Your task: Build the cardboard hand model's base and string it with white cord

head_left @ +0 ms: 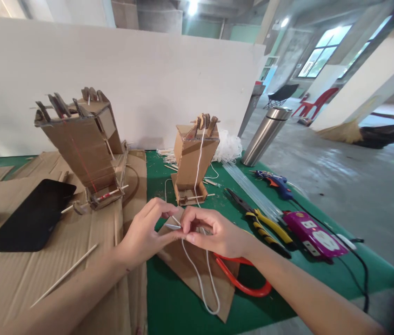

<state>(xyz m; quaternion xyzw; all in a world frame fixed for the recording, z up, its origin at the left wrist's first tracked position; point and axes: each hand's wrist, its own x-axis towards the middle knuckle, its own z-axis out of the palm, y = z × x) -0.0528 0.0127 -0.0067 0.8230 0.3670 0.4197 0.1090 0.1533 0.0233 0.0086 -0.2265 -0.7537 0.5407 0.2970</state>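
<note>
Close together at the centre, my left hand point(148, 227) and my right hand point(216, 229) have their fingertips meeting on a white string point(202, 291). Both hands are closed in a pinch on it, though the exact point they grip is hidden by the fingers. A loop of the string droops below them, and another length runs up to a small wheel point(203, 122) on top of the small cardboard tower point(197, 160). Under my hands lie red-handled scissors point(252, 291), their blade tip showing between my hands, on a flat cardboard piece point(197, 270).
At left, a larger cardboard structure point(81, 144) stands on corrugated sheets, near a black tablet-like slab point(31, 216) and a wooden stick point(64, 274). To the right lie pliers point(259, 223), glue sticks point(252, 190), a glue gun point(275, 183), a purple power strip point(313, 235) and a steel flask point(266, 136).
</note>
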